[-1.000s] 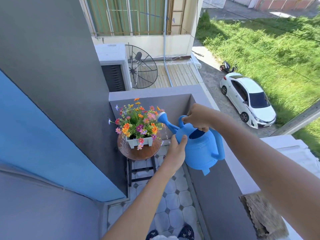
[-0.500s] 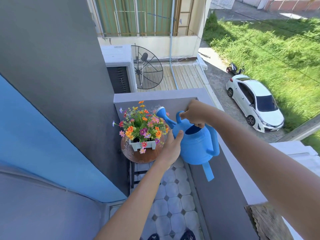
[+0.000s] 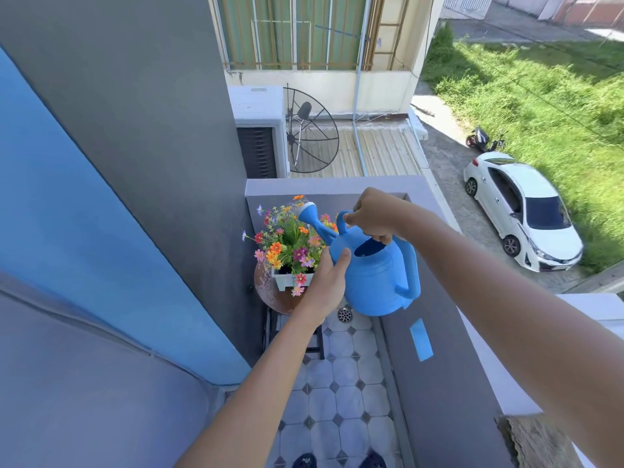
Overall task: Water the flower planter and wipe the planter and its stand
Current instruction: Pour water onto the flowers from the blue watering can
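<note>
Narrow balcony, tiled floor (image 3: 341, 400), grey parapet wall (image 3: 435, 366) on right, white car (image 3: 521, 207) on street below. White planter (image 3: 289, 280) with flowers sits on round stand (image 3: 270, 292) at far end. Blue watering can (image 3: 374, 275) held above it, long axis toward upper left, spout (image 3: 309, 211) over flowers. Right hand (image 3: 376, 214) fist closed around top handle; left hand (image 3: 329, 282) open, palm flat against can's side.

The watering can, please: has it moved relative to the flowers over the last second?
Yes. The watering can has shifted left; its spout head now sits above the flowers, instead of at their right edge.
</note>
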